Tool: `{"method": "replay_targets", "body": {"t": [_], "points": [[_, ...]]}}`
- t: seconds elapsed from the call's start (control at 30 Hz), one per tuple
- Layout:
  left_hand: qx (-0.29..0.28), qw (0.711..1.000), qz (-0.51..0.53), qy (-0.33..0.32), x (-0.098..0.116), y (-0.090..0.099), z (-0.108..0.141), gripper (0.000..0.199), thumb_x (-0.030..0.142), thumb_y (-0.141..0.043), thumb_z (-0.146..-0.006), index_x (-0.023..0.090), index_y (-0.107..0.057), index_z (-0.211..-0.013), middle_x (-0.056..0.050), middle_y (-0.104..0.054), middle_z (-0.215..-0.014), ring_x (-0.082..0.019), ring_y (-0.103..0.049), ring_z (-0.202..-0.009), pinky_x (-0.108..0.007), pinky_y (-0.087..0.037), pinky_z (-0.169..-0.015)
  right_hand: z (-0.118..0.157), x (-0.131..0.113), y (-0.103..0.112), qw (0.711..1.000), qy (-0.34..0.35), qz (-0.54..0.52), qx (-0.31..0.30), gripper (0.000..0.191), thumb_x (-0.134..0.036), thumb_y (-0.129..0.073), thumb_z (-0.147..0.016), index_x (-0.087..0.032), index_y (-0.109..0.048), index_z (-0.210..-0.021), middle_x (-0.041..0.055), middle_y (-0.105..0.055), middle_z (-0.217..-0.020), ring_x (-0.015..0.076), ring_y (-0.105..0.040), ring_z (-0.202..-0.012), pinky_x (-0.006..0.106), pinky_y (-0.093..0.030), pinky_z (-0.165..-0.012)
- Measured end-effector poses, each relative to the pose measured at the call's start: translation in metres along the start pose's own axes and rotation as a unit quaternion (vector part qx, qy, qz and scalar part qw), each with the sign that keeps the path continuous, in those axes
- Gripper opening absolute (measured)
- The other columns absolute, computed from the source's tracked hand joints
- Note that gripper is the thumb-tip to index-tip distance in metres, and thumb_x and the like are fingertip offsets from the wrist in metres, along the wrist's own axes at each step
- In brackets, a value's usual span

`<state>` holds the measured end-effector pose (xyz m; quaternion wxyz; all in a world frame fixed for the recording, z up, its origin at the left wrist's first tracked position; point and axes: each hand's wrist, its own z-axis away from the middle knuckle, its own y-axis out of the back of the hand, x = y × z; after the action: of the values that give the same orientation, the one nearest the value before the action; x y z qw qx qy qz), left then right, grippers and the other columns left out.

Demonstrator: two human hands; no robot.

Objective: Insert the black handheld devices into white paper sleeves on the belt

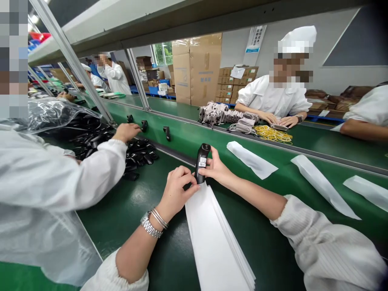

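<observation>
Stack of white pouches (pixel 216 242) up close, black device (pixel 201 163) held upright at its far end

At left, a co-worker's hand (pixel 127 131) is over the green belt (pixel 194 139), beside a heap of black devices (pixel 142 157). Next, the person's left hand (pixel 178 190) bends its thumb and fingers where the black device's lower end meets the stack; which of the two they pinch, I cannot tell. The right hand (pixel 218 167) grips the device, thumb in front. Further right, three loose pouches (pixel 251 159) lie spaced along the belt; beyond it, another co-worker (pixel 273 95) has both hands down near yellow loops (pixel 274 134).
</observation>
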<state>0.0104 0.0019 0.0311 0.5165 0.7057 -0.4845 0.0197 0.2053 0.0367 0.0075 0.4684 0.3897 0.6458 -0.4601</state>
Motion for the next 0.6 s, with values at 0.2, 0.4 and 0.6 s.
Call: {"method": "replay_targets", "body": {"t": [0.2, 0.4, 0.6], "points": [[0.051, 0.997, 0.053, 0.007, 0.005, 0.001, -0.001, 0.007, 0.020, -0.062, -0.088, 0.020, -0.062, -0.081, -0.004, -0.053, -0.095, -0.019, -0.055, -0.095, -0.037, -0.045, -0.089, 0.011, -0.002, -0.015, 0.994, -0.018, 0.072, -0.075, 0.046, -0.051, -0.069, -0.082, -0.026, -0.053, -0.116, 0.0034, -0.058, -0.108, 0.0163, -0.060, -0.093, 0.030, -0.051, -0.078], [0.127, 0.987, 0.096, 0.024, 0.004, -0.001, -0.001, 0.013, 0.024, -0.061, -0.090, 0.023, -0.059, -0.077, -0.003, -0.052, -0.090, -0.018, -0.056, -0.088, -0.035, -0.051, -0.079, 0.016, -0.006, -0.020, 0.980, -0.076, 0.068, -0.173, 0.045, -0.052, -0.078, -0.073, -0.021, -0.058, -0.098, -0.0023, -0.053, -0.083, 0.0121, -0.050, -0.075, 0.025, -0.041, -0.067], [0.131, 0.982, 0.129, 0.038, 0.006, -0.006, -0.001, 0.014, 0.023, -0.059, -0.090, 0.024, -0.058, -0.076, -0.003, -0.053, -0.088, -0.018, -0.056, -0.086, -0.035, -0.052, -0.075, 0.019, -0.004, -0.016, 0.970, -0.112, 0.009, -0.217, 0.045, -0.044, -0.083, -0.071, -0.019, -0.059, -0.098, -0.0011, -0.057, -0.089, 0.0125, -0.056, -0.081, 0.025, -0.044, -0.073]]}}
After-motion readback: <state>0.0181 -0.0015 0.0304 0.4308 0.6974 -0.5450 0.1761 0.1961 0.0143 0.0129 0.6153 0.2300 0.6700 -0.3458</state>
